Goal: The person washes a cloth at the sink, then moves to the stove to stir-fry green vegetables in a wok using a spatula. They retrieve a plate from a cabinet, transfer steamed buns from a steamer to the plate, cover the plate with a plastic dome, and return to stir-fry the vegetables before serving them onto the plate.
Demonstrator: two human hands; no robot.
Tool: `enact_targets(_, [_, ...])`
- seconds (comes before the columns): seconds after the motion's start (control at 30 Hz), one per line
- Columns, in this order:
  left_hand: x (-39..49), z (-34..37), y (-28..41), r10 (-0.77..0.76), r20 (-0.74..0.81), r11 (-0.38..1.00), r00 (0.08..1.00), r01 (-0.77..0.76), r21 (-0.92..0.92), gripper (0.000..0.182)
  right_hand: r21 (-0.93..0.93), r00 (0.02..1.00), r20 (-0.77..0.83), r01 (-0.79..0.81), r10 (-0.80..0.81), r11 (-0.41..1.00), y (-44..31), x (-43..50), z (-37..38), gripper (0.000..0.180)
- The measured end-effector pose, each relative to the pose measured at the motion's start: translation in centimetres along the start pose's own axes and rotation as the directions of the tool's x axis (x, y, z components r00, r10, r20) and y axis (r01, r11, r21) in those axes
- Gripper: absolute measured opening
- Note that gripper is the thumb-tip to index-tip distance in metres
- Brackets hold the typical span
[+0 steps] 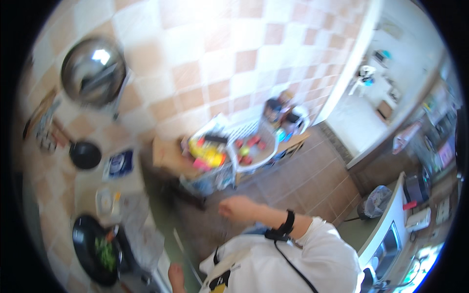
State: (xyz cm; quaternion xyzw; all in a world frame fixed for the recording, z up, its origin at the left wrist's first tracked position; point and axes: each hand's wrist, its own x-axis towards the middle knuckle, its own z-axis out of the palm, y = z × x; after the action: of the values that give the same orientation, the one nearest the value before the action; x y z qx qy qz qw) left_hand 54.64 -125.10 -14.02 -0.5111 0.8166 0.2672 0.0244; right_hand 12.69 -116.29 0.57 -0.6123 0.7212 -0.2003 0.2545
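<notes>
My right hand (238, 208), with a black strap around the forearm, is in front of my body over the brown floor. Its fingers look curled in, and no held thing shows. My left hand (176, 274) is at the bottom edge beside the counter, partly cut off; its fingers are unclear. Left of it, a black wok (83, 252) on the stove holds chopped green vegetables (105, 252). A clear container (104, 201) stands on the counter behind the wok. Farther back lies a blue and white packet (120, 163). The picture is somewhat blurred.
A wooden bench (166, 155) bears a white basket (253, 169) of fruit, yellow packages (207, 154) and jars (273, 110). A black ladle (85, 155) and a metal lid (93, 71) hang on the tiled wall. At right are a lined bin (377, 201), a sink (386, 252) and a doorway.
</notes>
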Motion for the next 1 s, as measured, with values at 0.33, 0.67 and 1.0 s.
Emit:
enact_targets(0.33, [5.7, 0.1, 15.6, -0.070, -0.029, 0.997, 0.997, 0.071, 0.041, 0.037, 0.097, 0.975, -0.209, -0.055, 0.075, 0.994, 14.8, -9.4, -9.6, 0.031])
enact_targets(0.67, [5.7, 3.2, 19.4, -0.101, -0.053, 0.994, 0.994, 0.102, 0.029, 0.043, 0.153, 0.979, -0.125, -0.143, 0.163, 0.978, 19.5, -15.0, -13.1, 0.033])
enact_targets(1.0, [1.4, 3.6, 14.8, -0.138, -0.091, 0.986, 0.986, 0.128, -0.108, 0.029, 0.149, 0.997, -0.076, -0.022, 0.034, 0.989, 17.7, -11.5, -10.8, 0.032])
